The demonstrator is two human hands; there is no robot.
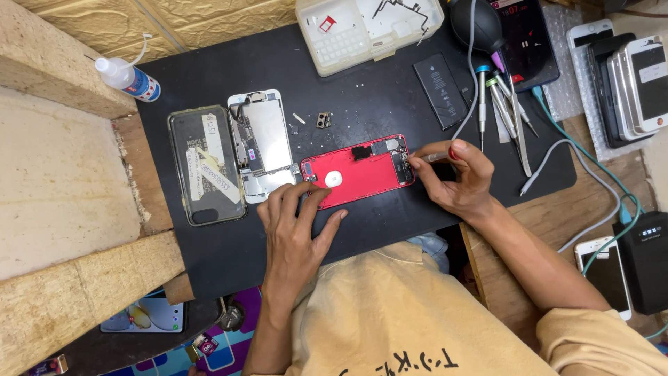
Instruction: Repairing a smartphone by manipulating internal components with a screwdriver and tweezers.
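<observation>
The left hand (296,226) lies flat with spread fingers pinning the lower left end of the red phone housing (358,170), which lies crosswise in the middle of the matte black mat (376,104) on the desk. The right hand (459,181) curls over the housing's right end, fingers pinched around a slim metal tool (435,157) whose tip meets the housing. A detached display assembly (263,143), shiny metal-backed, lies just beside it to the left.
</observation>
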